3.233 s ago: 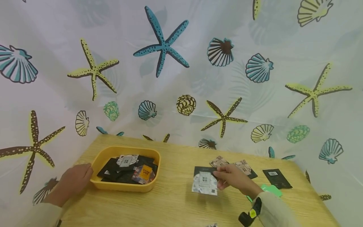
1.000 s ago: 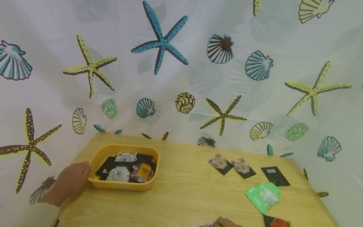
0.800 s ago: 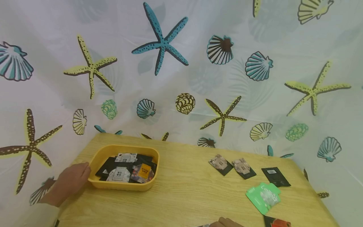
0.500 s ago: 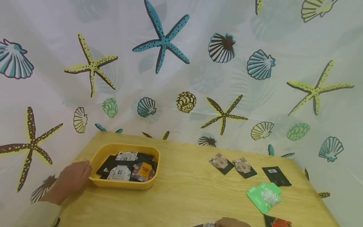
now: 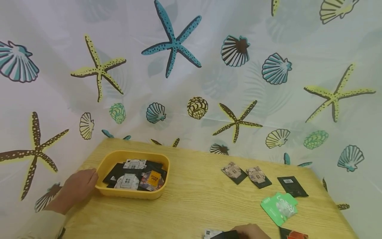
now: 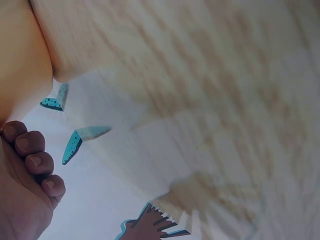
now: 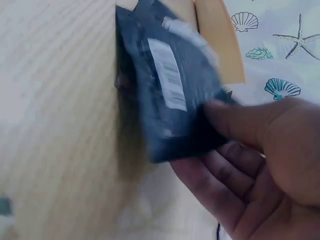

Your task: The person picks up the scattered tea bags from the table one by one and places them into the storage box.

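Black packet (image 7: 170,85), pinched between the thumb and fingers of the right hand (image 7: 260,165), hangs just above the table (image 5: 191,205) at its near edge; the wrist view shows its back with a white barcode label. In the head view only the top of that hand (image 5: 250,230) and a dark corner of the packet (image 5: 223,235) show at the bottom of the frame, with a white packet (image 5: 210,233) just left of it. Half a second ago only the knuckles and a sliver of foil peeked in there; now the hand sits a little higher in the frame and the packet's dark edge has come into sight.

Left hand (image 5: 78,186) rests against the left rim of the yellow tray (image 5: 132,194), fingers loosely curled and holding nothing, in the same place as in all the earlier frames. The tray's pile of packets looks unchanged from a second ago, with a white-faced packet (image 5: 127,181) on top at the front; 3.2 seconds ago the right hand held such a packet over the middle of the table.

On the right, two brown-printed packets (image 5: 234,172), a black one (image 5: 290,186) and a green one (image 5: 279,207) lie where they lay before.
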